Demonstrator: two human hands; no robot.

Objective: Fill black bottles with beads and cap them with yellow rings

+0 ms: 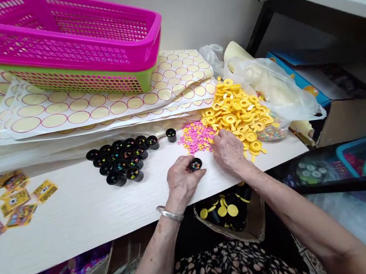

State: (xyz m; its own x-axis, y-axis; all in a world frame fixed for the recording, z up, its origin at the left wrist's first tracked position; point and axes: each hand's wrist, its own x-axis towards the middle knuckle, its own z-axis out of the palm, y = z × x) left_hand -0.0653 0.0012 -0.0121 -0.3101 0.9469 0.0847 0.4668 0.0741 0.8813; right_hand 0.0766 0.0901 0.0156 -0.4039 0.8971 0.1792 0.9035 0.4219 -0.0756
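Note:
My left hand [183, 177] is closed around a small black cup [196, 164], held upright with its open top up and small coloured bits inside. My right hand [228, 151] is at the right side of a pile of tiny pink and yellow pieces [195, 137]. Its fingers are bent together, and their tips are partly hidden, so I cannot see what is between them. Beyond that hand lies a heap of yellow ring-shaped plastic parts [234, 109]. Left of my hands stands a cluster of black cups [119, 157], several with coloured bits inside. One black cup [171, 134] stands apart beside the pink pile.
Stacked pink [110, 46] and green baskets [88, 80] rest on circle-printed sheets [100, 109] at the back. Small printed packets [15, 200] lie at left. Below the table edge is a carton [259, 218] of black and yellow pieces. A shelf [339, 0] stands right.

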